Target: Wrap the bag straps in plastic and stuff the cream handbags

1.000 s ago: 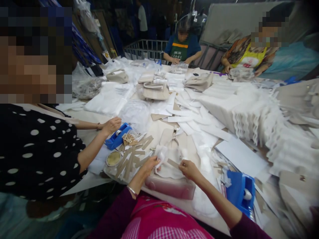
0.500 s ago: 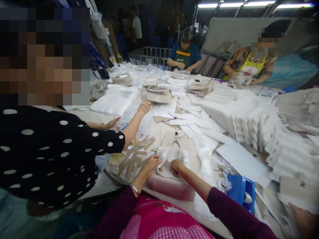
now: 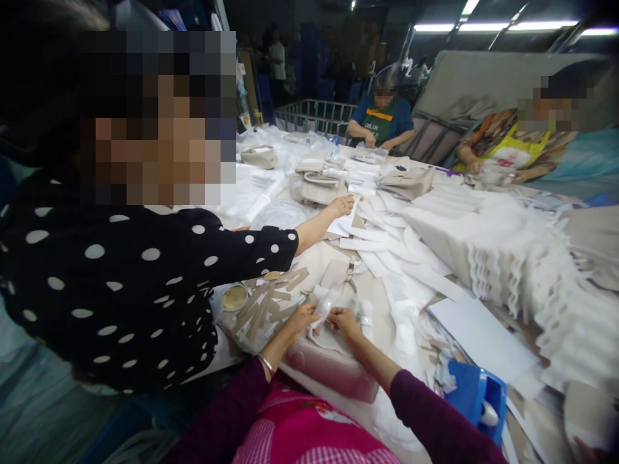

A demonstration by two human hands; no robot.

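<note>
A beige handbag [image 3: 333, 370] lies on the table right in front of me, its lower side tinted pink. White wrapping [image 3: 325, 300], thin and partly see-through, covers part of its strap. My left hand [image 3: 304, 317] pinches the left edge of this wrapping. Close beside it, my right hand [image 3: 342, 318] has its fingertips closed on the wrapping too; the exact grip is too small to make out. A small metal clasp [image 3: 306, 293] lies just beyond my left hand. Another white wrapped piece [image 3: 366, 314] is on the bag's right.
At my left, a co-worker in a polka-dot top [image 3: 145, 258] reaches across to white sheets. Cardboard strips [image 3: 261, 316] and a round tin [image 3: 235, 298] lie left. A blue tape dispenser [image 3: 476, 393] stands right, near stacked white foam [image 3: 512, 258]. Two people work across the table.
My right hand has moved left, closer to my left hand at the wrapping. The co-worker's arm has stretched farther right over the table. The camera view has turned slightly left.
</note>
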